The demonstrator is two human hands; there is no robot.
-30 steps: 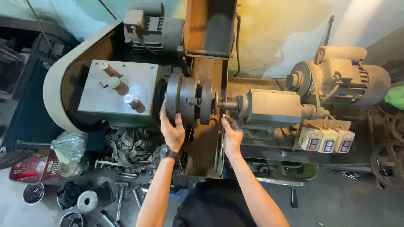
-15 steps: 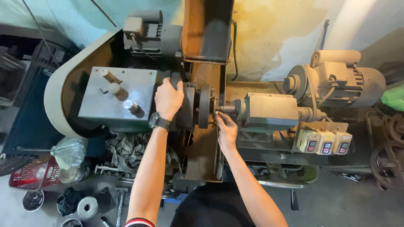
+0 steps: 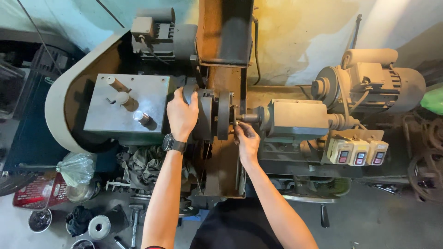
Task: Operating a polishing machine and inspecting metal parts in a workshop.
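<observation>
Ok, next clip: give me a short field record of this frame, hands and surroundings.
setting: workshop, lathe-like machine seen from above
left hand: gripping the round chuck
right hand: fingers at the small shaft beside the disc
wrist: dark watch on left arm
right of hands: three switch boxes, motor
floor left: plastic bag, red basket
</observation>
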